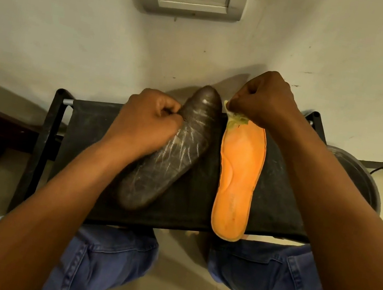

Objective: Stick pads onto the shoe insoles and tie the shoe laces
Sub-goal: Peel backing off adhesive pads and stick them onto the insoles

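A strip of black fabric worktop [201,187] lies free between the dark brown insole [171,151] and the orange foam insole [237,178]; the wall [76,35] blocks behind.

Dim warm light, soft shadows, perhaps slight blur; wide-angle edges bend.

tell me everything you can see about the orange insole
The orange insole lies flat and lengthwise on the right side of the black fabric stool top, its near end hanging over the front edge. It looks like soft foam, contoured, with a worn, stitched rim. At its far end the right hand pinches a crumpled yellowish-green piece. It lies apart from the dark insole.
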Tool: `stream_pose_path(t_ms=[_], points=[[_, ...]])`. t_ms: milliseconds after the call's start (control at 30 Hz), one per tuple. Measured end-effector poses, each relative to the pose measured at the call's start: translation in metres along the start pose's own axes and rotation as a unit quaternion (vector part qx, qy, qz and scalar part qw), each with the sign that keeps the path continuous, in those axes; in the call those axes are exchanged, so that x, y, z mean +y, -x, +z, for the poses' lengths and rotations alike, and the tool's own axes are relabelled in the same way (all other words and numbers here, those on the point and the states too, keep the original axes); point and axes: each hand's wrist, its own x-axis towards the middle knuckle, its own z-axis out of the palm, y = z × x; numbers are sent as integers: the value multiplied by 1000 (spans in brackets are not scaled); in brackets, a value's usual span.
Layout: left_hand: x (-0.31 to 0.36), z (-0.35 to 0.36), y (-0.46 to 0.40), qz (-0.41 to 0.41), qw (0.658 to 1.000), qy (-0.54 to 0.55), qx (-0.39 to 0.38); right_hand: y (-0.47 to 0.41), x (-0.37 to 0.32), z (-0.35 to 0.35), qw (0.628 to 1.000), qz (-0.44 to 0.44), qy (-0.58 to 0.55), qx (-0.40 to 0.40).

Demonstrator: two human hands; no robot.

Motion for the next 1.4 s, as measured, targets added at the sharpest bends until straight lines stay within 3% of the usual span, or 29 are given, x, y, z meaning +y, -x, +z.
stream_pose_path(t_ms=[100, 233, 433, 700, 1000, 1133, 1267, 1400], points=[[-4, -2, -7, -83, 993, 75, -40, 0, -1, 1, 1000, -4, -8, -4], [-14, 4, -13, -150, 981, 43, -113, 6, -6, 7, 999, -27, -3, -25], [-29, 8, -19, -146, 979, -80, -116, 21, -17, 31, 991, -92, 31, -89], [-32, 1, -15, -89, 962, -234, -107, 25, -9, 54, 989, -114, 83, -45], [-32, 27, -11, 2, 959, -281, -38, 30, -10, 76, 990, -77, 117, -20], [-34, 35, -12, -3, 956, -294, -11, 35, -11, 85, 986, -107, 131, 6], [-32, 37, -13, -23, 952, -306, -8, 47, -19, 88, 978, -171, 111, -40], [-32, 34, -13, -35, 953, -300, -14, 47, -20, 88, 974, -159, 161, 0]])
